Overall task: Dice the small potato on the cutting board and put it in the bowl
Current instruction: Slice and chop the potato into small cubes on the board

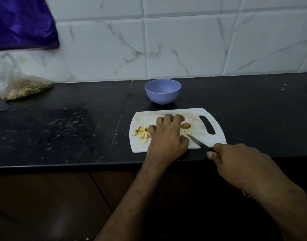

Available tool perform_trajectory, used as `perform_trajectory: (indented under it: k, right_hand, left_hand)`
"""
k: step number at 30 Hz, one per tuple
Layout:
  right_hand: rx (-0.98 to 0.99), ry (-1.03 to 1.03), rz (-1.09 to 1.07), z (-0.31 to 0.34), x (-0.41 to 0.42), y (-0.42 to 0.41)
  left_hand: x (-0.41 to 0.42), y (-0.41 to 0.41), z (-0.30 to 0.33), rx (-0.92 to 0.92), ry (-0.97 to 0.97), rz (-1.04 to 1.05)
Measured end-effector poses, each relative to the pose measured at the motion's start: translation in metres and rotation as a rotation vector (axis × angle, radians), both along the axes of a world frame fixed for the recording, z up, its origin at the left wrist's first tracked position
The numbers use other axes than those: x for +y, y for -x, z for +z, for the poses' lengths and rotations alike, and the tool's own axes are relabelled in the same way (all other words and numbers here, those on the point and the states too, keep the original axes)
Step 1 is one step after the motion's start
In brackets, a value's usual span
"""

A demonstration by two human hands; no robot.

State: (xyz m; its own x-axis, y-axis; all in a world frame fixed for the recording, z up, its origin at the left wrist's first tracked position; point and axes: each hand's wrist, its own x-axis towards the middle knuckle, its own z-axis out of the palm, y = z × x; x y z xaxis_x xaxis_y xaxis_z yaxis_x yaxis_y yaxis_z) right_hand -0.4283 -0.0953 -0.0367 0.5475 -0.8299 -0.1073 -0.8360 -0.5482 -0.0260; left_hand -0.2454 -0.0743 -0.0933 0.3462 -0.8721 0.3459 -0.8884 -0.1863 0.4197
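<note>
I see the small brown-skinned potato (185, 125) only in part now: an uncut chunk lies on the white plastic cutting board (198, 119), just right of my left hand, with a thin pale slice (188, 132) just in front of it. A heap of yellow diced pieces (142, 133) sits at the board's left end, touching the left hand's outer edge. My left hand (167, 138) lies palm down on the middle of the board, fingers bent with their tips on the surface; whether they pin anything beneath, I cannot tell. My right hand (236, 159) is wrapped round the dark handle of a small black-bladed knife (196, 140), its point resting on the board near the slice and close to my left thumb. The round lilac plastic bowl (162, 91) stands just behind the board. All of it rests on the black stone worktop (71, 129). Far left, against the white marbled tiles, lies a clear plastic bag of pale grains (22, 87).
</note>
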Motion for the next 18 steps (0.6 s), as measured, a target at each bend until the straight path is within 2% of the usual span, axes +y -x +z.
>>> perform_trajectory:
  k: [3,8,18]
  right_hand:
    - [-0.093,0.036,-0.079,-0.011,0.000,0.010]
    - [-0.136,0.028,-0.133,-0.015,0.003,0.018]
    - [-0.194,0.079,-0.139,-0.014,-0.009,0.011]
  left_hand:
    - [0.000,-0.002,-0.001,-0.128,-0.068,-0.127]
    - [-0.004,-0.002,-0.003,-0.177,-0.096,-0.119]
    - [-0.004,-0.001,-0.001,-0.046,-0.028,0.073]
